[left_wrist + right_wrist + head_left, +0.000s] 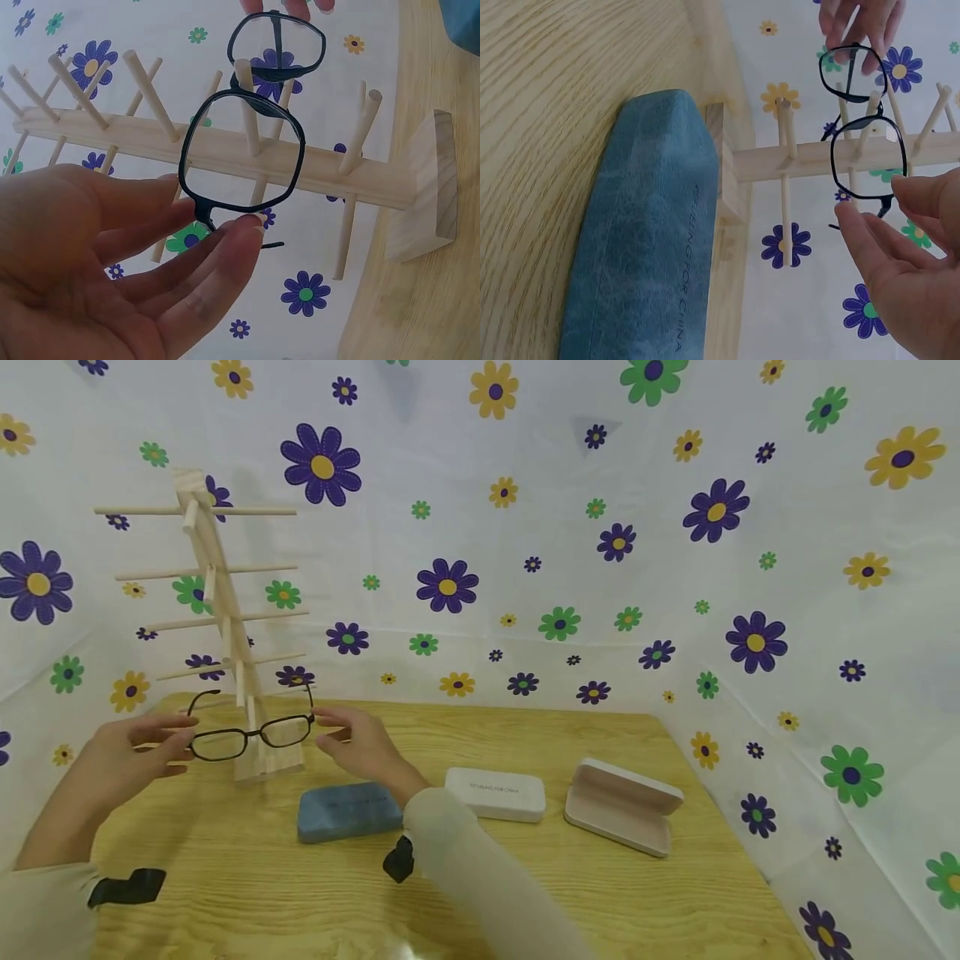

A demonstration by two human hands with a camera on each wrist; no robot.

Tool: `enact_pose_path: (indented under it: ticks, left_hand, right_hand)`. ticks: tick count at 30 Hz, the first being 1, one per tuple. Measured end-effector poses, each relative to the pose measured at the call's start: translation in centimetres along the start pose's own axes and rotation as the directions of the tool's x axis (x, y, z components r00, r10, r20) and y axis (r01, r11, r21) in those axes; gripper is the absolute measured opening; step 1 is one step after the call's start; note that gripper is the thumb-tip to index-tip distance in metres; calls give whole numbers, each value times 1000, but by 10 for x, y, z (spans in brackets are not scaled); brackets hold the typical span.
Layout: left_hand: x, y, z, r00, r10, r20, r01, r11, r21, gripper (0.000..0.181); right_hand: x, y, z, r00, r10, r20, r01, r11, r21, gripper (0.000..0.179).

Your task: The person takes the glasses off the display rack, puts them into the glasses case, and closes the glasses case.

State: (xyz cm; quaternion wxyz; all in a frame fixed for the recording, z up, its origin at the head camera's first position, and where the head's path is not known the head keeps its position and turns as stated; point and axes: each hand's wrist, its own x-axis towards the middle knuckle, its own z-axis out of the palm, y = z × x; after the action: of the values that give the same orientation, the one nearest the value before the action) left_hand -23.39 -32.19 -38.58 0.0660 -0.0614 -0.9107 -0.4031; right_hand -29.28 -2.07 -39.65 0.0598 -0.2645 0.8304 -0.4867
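A pair of black-framed glasses (253, 733) is held between both hands in front of a wooden eyewear rack (219, 578), temples pointing toward the rack. My left hand (138, 750) pinches the left hinge end between thumb and fingers. At the opposite hinge end, my right hand (363, 745) grips with thumb and fingers. In the left wrist view, a wooden peg (249, 124) lines up with the bridge; whether they touch, I cannot tell. The rack leans back, with several rows of pegs on its post.
A blue glasses case (347, 814) lies shut below the right wrist. To its right are a closed white case (495, 795) and an open white case (618, 814) with a pinkish lining. Flower-print cloth (525, 593) walls the wooden table (525, 885) at back and sides.
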Motion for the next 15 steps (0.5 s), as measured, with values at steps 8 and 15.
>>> enact_pose_path:
  ticks: [8,15]
  left_hand:
    - [-3,16,-4,994,-100,-44,103,992,78,64]
    - [-8,35,-9,994,-110,-23,111,992,63,61]
  right_hand:
    - [-2,-7,2,998,13,-62,-11,1000,25,38]
    - [-11,-13,-11,991,-20,-129,28,998,56,31]
